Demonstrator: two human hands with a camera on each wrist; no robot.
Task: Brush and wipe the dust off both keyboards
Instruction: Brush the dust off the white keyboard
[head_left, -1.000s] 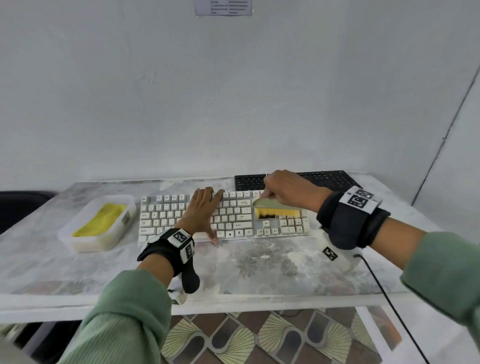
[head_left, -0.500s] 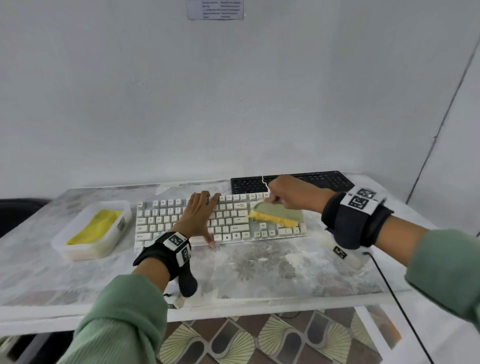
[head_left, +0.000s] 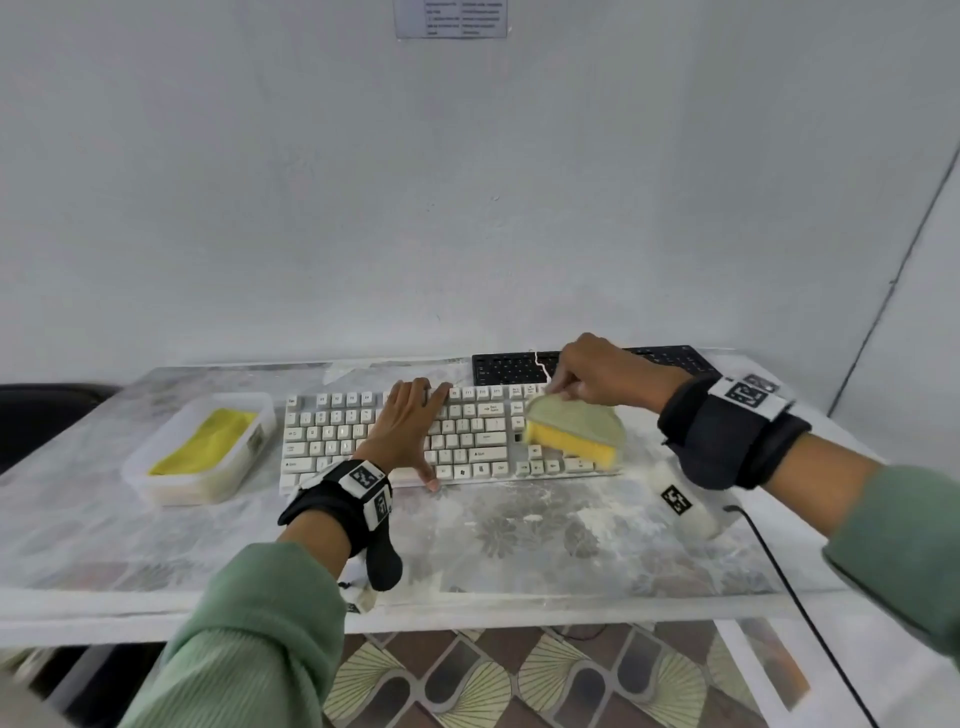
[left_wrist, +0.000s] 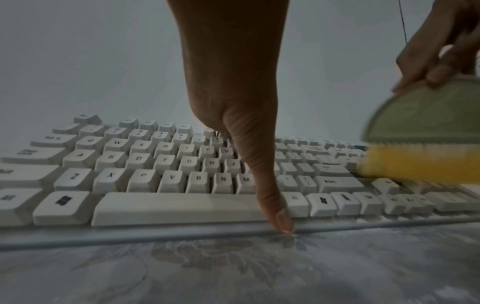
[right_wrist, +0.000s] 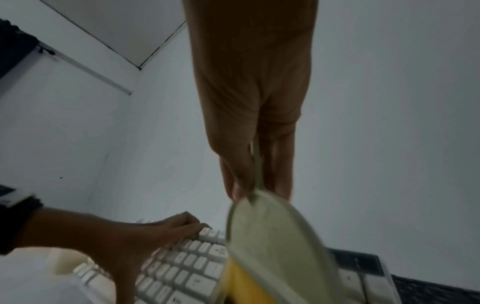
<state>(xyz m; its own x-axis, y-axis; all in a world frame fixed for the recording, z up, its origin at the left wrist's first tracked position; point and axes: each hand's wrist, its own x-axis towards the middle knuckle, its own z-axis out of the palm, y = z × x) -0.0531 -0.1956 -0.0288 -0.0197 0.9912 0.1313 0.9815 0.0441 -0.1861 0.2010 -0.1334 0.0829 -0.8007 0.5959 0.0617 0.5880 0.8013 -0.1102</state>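
Scene: a person sits at a dusty marble-patterned table (head_left: 519, 561) with two keyboards against a pale wall.

White keyboard: the white keyboard (head_left: 363, 431) lies near the middle of the table, its long axis running left to right across the person's front.

Black keyboard: the black keyboard (head_left: 509, 366) lies just behind the white one, toward the right, its long axis also left to right, partly hidden by the right hand.

Left hand: the left hand (head_left: 402, 426) lies flat on the middle keys of the white keyboard, fingers straight and grasping nothing, thumb tip down at the front edge.

Right hand: the right hand (head_left: 602, 376) pinches the handle of the brush (head_left: 576, 426), a green half-round back with yellow bristles pointing down and toward the person.

Brush position: the bristles rest on the right end of the white keyboard, over the keys right of the main block; the brush is blurred in both wrist views.

Key relation: the uncleaned black keyboard lies directly beyond the brush, away from the person, so the right hand is the nearer one to it.

Dust: white powder lies on the table in front of the white keyboard's right half.

Cloth: a yellow cloth (head_left: 208, 441) sits in a clear tub (head_left: 156, 475) at the left, nearer the left hand.

Judgement: brushing of the white keyboard looks under way; wiping seems not yet begun.
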